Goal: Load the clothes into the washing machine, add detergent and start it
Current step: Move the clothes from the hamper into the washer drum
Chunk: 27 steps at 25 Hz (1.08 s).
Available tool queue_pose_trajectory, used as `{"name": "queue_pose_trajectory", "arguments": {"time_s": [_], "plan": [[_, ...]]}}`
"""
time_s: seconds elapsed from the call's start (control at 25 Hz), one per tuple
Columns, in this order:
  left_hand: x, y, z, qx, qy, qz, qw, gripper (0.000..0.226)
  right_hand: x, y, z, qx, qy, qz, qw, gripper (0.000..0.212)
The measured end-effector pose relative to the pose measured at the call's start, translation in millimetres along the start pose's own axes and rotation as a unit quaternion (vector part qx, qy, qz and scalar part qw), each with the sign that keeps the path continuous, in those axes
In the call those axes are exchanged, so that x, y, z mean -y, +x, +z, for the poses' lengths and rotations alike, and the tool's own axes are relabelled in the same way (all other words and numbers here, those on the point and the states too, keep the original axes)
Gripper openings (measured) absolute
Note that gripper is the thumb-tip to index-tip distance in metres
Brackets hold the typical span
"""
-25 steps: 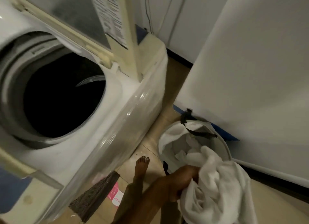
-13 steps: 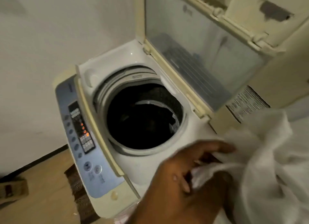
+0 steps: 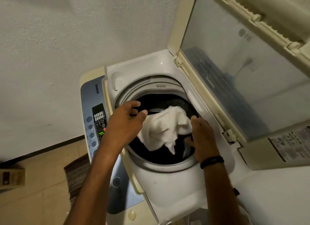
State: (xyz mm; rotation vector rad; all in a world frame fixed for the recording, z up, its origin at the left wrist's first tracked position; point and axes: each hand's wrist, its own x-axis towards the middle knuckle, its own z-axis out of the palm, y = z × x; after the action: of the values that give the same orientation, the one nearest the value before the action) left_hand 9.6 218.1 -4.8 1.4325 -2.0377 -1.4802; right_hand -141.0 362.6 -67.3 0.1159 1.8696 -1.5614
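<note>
A top-loading white washing machine stands with its lid raised to the right. A white towel hangs crumpled in the dark mouth of the drum, between my two hands. My left hand hovers at the towel's left edge with its fingers spread and nothing in its grasp. At the towel's right edge my right hand, with a black band on its wrist, has its fingers apart and holds nothing. The inside of the drum is too dark to make out.
The blue control panel on the machine's left shows a lit green display and a red light. A patterned mat and a small box lie on the floor at the left. A white wall stands behind.
My view swung from the laundry basket on the floor up to the machine. The towel went from my right hand's grip into the drum mouth, and my left hand came in.
</note>
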Motion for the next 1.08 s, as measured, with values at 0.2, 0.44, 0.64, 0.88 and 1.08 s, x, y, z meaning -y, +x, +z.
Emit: {"name": "queue_pose_trajectory", "arguments": {"time_s": [0.2, 0.44, 0.64, 0.88, 1.08], "plan": [[-5.1, -40.6, 37.1, 0.039, -0.029, 0.034, 0.998, 0.023, 3.5, -73.1, -64.9, 0.023, 0.048, -0.009, 0.999, 0.015], [-26.0, -147.6, 124.7, 0.328, -0.033, 0.040, 0.943, 0.020, -94.9, -136.1, -183.5, -0.072, 0.026, 0.161, 0.984, 0.022], [47.8, -186.9, 250.3, 0.517, 0.219, 0.014, 0.828, 0.027, -284.9, -122.9, -270.8, -0.177, -0.040, 0.256, 0.949, 0.020], [202.8, -184.2, 417.7, 0.484, 0.355, -0.034, 0.799, 0.030, -492.0, -40.3, -339.7, -0.157, -0.146, 0.333, 0.918, 0.029], [312.4, -178.3, 523.6, 0.471, 0.395, -0.041, 0.788, 0.026, -634.1, 58.4, -380.0, -0.117, -0.179, 0.376, 0.902, 0.061]]}}
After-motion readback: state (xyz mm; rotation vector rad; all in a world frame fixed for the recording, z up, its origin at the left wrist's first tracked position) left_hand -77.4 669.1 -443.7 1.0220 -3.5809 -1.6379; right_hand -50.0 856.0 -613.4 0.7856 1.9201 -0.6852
